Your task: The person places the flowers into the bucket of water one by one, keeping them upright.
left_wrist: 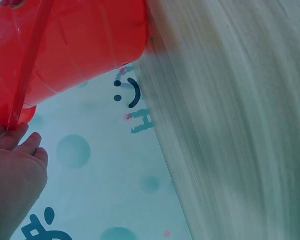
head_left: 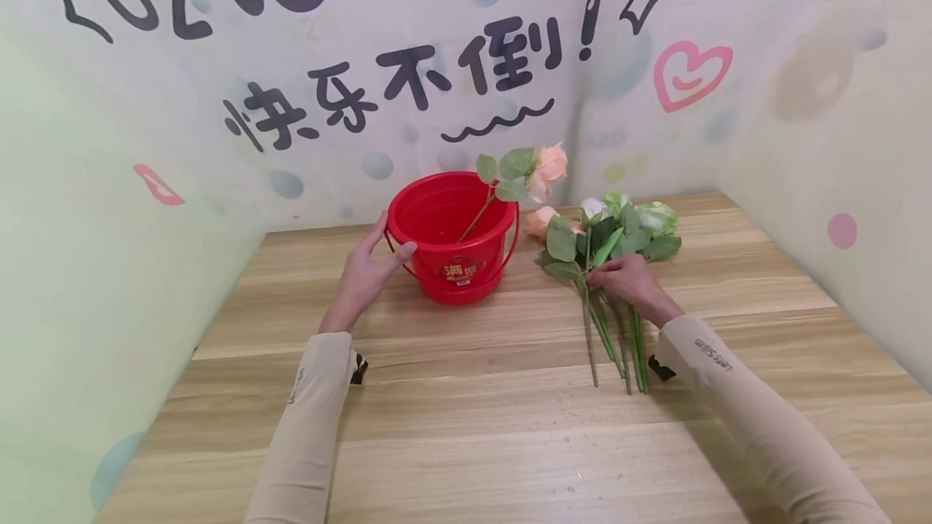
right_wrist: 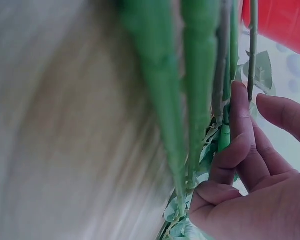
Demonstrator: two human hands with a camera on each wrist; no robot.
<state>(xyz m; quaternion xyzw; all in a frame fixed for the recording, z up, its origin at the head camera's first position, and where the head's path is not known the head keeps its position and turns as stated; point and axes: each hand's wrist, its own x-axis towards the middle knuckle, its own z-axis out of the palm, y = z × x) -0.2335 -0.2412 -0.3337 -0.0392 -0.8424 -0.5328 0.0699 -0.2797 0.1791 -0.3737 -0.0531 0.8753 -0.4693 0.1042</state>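
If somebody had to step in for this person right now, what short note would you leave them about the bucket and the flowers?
Left hand: open, resting against the side of the red bucket near its rim, steadying it.
Right hand: fingers curled on the stems of the flower bunch lying on the wooden table, right of the bucket.
Done: one peach rose stands in the bucket, leaning over its right rim.
Left: the bunch still lies on the table; judging by that rose, its flowers probably go into the bucket too.
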